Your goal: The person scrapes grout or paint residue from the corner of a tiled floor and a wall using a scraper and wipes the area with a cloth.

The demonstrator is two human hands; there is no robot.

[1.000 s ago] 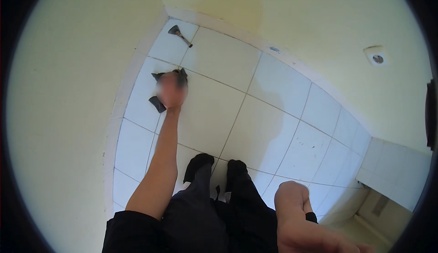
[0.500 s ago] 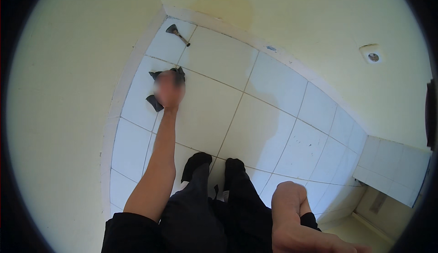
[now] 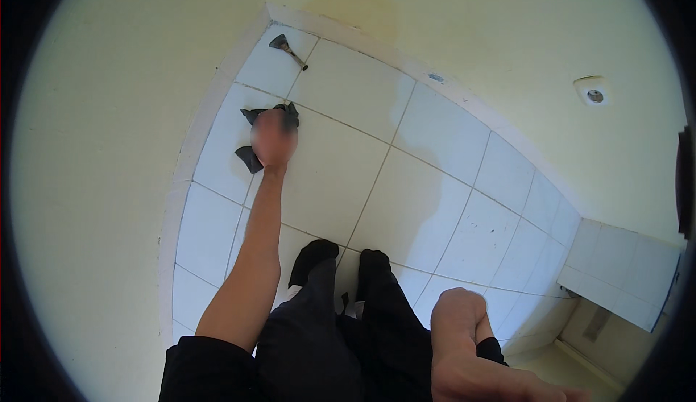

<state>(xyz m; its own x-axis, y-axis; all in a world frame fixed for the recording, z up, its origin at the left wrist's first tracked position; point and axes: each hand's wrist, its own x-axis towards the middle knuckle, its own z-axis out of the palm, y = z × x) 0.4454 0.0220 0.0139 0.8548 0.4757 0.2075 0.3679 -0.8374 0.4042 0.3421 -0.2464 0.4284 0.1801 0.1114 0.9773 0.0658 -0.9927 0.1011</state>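
My left arm stretches down to the floor, and the left hand (image 3: 273, 141) rests on a dark grey cloth (image 3: 249, 160). Folds of the cloth stick out beside and beyond the hand. The hand itself is blurred and its fingers do not show clearly, though it appears closed on the cloth. Farther off, near the wall corner, lies a putty knife (image 3: 288, 52) with a fan-shaped blade. My right arm is bent at the lower right; the right hand (image 3: 533, 387) is by the lower edge, partly cut off, apart from the cloth.
White floor tiles (image 3: 341, 155) with grey joints run up to a pale skirting (image 3: 217, 86) and cream walls. A round socket (image 3: 594, 96) sits on the right wall. A tiled ledge (image 3: 616, 264) stands at the right. My feet in black socks (image 3: 315, 255) are on the tiles.
The view has shifted slightly. My left hand stays on the cloth, and the putty knife lies where it was.
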